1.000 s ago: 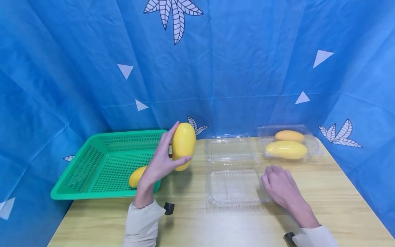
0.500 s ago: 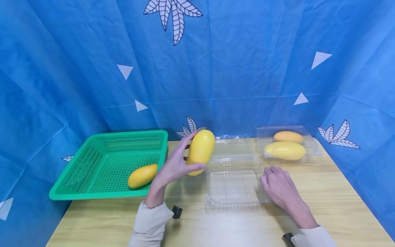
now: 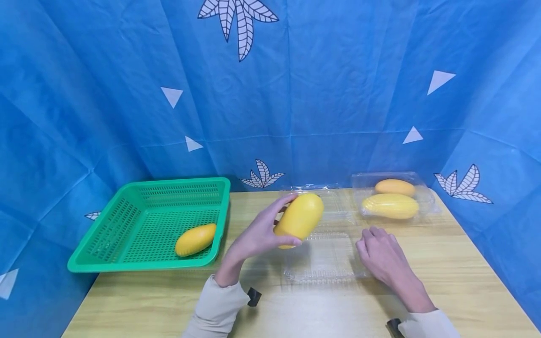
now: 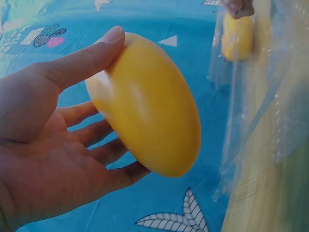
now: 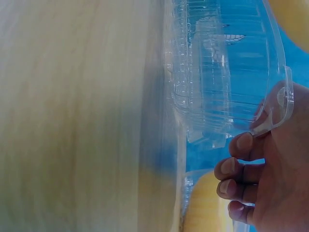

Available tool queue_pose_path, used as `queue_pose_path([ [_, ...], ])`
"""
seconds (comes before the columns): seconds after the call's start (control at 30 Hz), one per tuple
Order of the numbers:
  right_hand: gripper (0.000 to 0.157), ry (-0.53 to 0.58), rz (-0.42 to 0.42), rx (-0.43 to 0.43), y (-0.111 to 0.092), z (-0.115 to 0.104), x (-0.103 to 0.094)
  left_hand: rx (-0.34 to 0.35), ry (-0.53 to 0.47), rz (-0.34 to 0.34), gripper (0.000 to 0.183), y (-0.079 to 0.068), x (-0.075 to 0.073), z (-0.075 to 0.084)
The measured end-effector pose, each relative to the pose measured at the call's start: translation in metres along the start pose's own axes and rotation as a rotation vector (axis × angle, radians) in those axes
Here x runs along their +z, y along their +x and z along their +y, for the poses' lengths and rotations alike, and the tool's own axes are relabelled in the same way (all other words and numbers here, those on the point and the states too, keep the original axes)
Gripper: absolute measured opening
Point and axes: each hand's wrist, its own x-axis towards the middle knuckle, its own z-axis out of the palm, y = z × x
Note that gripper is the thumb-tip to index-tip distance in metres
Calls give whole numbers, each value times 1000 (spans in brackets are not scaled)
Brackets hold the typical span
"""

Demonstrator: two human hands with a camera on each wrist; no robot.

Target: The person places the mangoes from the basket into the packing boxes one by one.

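My left hand grips a smooth yellow mango between thumb and fingers. It is held tilted over the left side of a clear plastic clamshell box, which lies with its lid folded back toward the curtain. In the left wrist view the thumb presses one side of the mango and the fingers support it from the other. At the box's right edge, my right hand pinches the rim; the right wrist view shows thumb and forefinger at the clear box's corner tab, the other fingers curled.
A green basket stands on the left with one yellow mango in it. At the back right, another clear box holds an orange mango and a yellow one. Blue curtain closes off the wooden table's back.
My left hand has carried the mango right and down, from beside the basket to over the clear box, tilting it more. The mango in the basket shows fully now. My right hand stays put.
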Motion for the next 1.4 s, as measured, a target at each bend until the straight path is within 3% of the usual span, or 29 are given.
queue_pose_path([
  [0.5,29,3,-1,6,0,0,0,23,131,-143,93,8,38,-8],
  [0.7,29,8,4,0,0,0,0,6,137,-182,91,11,51,-14],
  [1.07,28,12,-2,7,2,2,0,-27,232,-268,90,11,61,-17],
  [1.4,29,8,-1,-1,2,2,-1,2,322,-334,86,11,71,-17],
])
